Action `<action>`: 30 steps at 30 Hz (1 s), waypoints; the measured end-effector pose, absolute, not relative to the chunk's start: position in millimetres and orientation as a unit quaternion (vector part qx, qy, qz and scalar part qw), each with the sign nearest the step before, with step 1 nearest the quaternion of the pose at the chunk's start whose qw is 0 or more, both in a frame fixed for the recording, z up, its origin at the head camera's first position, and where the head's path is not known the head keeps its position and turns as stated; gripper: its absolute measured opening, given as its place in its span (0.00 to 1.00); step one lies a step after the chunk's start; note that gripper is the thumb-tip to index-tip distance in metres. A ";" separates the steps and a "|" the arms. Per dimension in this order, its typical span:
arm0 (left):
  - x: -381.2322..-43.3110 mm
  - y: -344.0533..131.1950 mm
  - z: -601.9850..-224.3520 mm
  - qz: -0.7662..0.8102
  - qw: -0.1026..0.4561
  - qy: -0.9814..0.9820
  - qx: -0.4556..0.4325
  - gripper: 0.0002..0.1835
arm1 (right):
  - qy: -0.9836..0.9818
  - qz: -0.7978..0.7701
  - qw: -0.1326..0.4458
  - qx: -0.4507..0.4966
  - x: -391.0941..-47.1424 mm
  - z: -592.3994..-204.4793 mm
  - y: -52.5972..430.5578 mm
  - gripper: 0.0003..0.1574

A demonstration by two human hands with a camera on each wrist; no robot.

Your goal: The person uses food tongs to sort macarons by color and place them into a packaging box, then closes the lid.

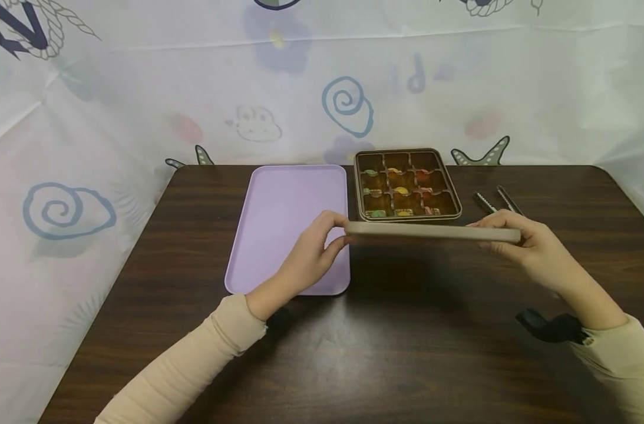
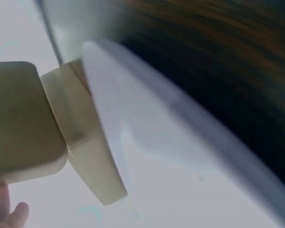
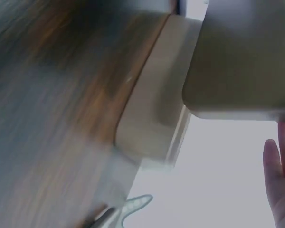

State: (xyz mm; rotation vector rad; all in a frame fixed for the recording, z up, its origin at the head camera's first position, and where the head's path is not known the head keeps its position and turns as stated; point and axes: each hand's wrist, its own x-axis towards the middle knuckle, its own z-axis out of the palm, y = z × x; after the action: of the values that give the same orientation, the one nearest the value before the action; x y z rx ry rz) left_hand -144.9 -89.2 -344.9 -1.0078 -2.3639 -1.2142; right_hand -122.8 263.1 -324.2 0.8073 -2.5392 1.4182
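Observation:
A flat beige lid is held up nearly level in front of a square tin box. My left hand pinches its left end between thumb and fingers, and my right hand pinches the right end. The box stands uncovered at the back, showing a brown divided insert with small colourful wrapped pieces in its compartments. In the left wrist view the lid tilts near the side of the box. The right wrist view has the lid beside the box wall.
A lilac tray lies left of the box, partly behind my left hand. Metal tongs rest on the dark wooden table beyond my right hand. A printed white cloth hangs behind the table.

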 end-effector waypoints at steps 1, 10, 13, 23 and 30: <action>-145.8 -87.9 -343.0 -0.447 0.146 -0.815 -0.339 0.10 | -0.836 0.483 0.066 0.252 -122.8 -322.7 260.9 0.25; -153.6 -76.2 -329.3 -0.581 0.087 -0.790 -0.178 0.21 | -0.715 0.650 0.159 0.202 -132.6 -312.6 231.9 0.27; -157.4 -72.5 -328.0 -0.597 0.096 -0.784 -0.142 0.22 | -0.696 0.662 0.190 0.201 -138.4 -313.6 224.0 0.28; -174.6 -61.6 -323.8 -0.624 0.110 -0.772 -0.051 0.19 | -0.801 0.543 0.229 0.103 -151.8 -316.4 208.0 0.27; -183.7 -57.2 -324.3 -0.618 0.077 -0.781 -0.049 0.22 | -0.839 0.507 0.179 0.083 -159.0 -315.8 208.3 0.29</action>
State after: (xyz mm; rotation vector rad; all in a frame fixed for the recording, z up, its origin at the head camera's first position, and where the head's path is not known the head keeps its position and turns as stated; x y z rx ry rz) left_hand -183.7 -57.2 -324.3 -0.1480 -2.3397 -1.8505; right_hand -159.0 208.3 -315.8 0.2341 -2.3738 1.4328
